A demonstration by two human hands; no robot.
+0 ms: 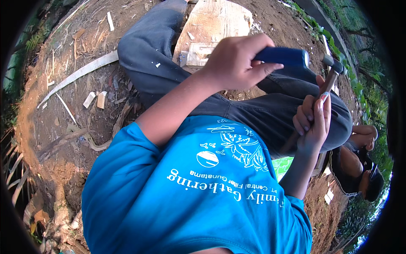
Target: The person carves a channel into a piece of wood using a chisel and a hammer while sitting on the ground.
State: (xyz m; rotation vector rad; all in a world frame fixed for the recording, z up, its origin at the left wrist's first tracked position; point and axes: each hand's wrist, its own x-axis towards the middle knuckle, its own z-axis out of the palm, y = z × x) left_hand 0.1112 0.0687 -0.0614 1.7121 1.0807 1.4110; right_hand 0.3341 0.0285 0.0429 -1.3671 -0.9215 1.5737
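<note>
My left hand (pixel 239 63) is closed round a tool with a thick blue handle (pixel 283 56), its butt toward the right; the working end is hidden behind the hand. My right hand (pixel 313 116) grips a hammer (pixel 333 63) by its wooden handle, head up, a short way right of the blue butt and apart from it. Beyond my left hand, a small pale wood block (pixel 196 53) with a dark spot lies on the near part of a broad, flat-topped piece of wood (pixel 215 19), between my legs.
My legs (pixel 154 51) in dark trousers are bent around the wood. Wood chips (pixel 101 100), a long pale strip (pixel 80 74) and roots (pixel 63 142) lie on the brown soil to the left. Another person (pixel 357 165) is at the right, near green plants.
</note>
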